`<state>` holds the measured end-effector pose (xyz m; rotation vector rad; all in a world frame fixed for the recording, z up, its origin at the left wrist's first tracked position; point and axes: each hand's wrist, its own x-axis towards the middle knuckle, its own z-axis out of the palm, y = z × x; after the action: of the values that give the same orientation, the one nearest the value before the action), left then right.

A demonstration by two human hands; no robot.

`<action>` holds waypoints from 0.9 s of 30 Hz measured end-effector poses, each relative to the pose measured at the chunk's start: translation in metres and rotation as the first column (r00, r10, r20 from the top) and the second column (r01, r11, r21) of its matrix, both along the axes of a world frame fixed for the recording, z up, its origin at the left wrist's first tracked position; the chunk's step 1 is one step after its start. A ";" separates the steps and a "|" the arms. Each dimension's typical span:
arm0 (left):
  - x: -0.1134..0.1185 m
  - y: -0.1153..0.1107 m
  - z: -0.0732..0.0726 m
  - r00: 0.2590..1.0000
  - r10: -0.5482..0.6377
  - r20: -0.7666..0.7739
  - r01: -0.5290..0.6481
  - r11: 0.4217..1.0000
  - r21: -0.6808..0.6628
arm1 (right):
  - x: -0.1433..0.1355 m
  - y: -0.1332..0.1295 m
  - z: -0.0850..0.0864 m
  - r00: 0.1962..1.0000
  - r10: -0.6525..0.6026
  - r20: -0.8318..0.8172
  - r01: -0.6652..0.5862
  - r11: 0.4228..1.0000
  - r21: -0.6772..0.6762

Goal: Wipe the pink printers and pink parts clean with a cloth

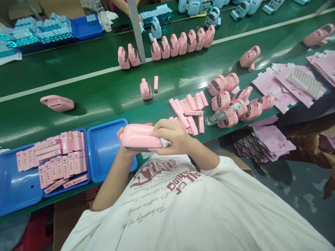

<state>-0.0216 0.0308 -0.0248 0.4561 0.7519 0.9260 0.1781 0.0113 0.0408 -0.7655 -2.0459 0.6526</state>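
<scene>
Between my two hands, above the bench's near edge and close to my shirt, is a glossy pink device (141,136) with a dark strip along its lower side. My left hand (125,143) is wrapped round its left end, mostly hidden behind it. Closed over the right end is my right hand (170,137), with a bit of white cloth showing under its fingers. Just right of that hand lies a loose pile of pink sticks (194,113). A shallow blue tray (101,153) sits left of my hands.
Another blue tray (21,186) bears rows of pink sticks. Pink devices (221,101) and a clear bottle (216,118) stand at the right, beside flat pink card sheets (272,87). A metal post (137,31) rises from the bench. Another person's arm (121,5) shows beyond.
</scene>
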 end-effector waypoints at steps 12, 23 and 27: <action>0.066 -0.022 -0.022 0.931 0.034 -0.363 -0.010 0.998 0.069 | 0.021 -0.025 -0.036 0.840 -0.542 -0.021 0.410 0.660 -0.630; 0.116 -0.038 -0.032 0.865 -0.370 -0.339 0.450 0.871 0.198 | 0.082 -0.092 -0.009 0.816 -0.578 0.012 0.400 0.549 -0.733; 0.139 -0.043 -0.030 0.774 -0.540 -0.330 0.611 0.775 0.164 | 0.102 -0.118 -0.008 0.744 -0.667 0.017 0.435 0.466 -0.771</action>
<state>0.1170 -0.0123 -0.0553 1.0064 0.6666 0.3701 0.2797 -0.1071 0.0332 -1.6274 -1.0549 1.1307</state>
